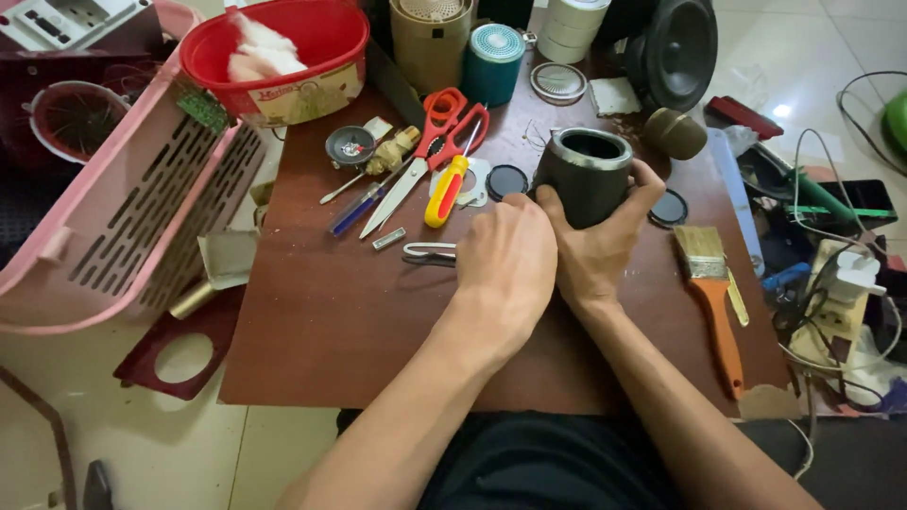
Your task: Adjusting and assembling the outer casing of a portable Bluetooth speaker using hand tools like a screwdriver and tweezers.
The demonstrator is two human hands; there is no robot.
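Cylinder housing [588, 175], dark grey w/ metal rim, standing upright on brown surface [321, 321], centre-right, open end up, long axis vertical.

L to R: pink slotted basket [142, 208] hanging off surface's left edge, well apart. Red tub [283, 47] behind it, at back. Then loose tools just left of cylinder: red-handled scissors [444, 123], yellow-and-red screwdriver [446, 192], small black disc [507, 180] near cylinder's base, metal clip [428, 251] just left of left hand.

Left hand [505, 260]: curled shut, knuckles up, pressed against cylinder's lower left side next to right hand; fingertips hidden, so can't tell if pinching anything small. Cylinder up and to the right of it.

Right hand [590, 250]: wrapped round cylinder from near side, thumb up the right wall, fingers on the left, gripping it firm. Nearer of the two, carrying the hold.

Further R: second black disc [669, 209] just right of cylinder; orange-handled paintbrush [715, 302] apart, handle towards the body; tangle of cables and power strip [836, 302] at far edge.
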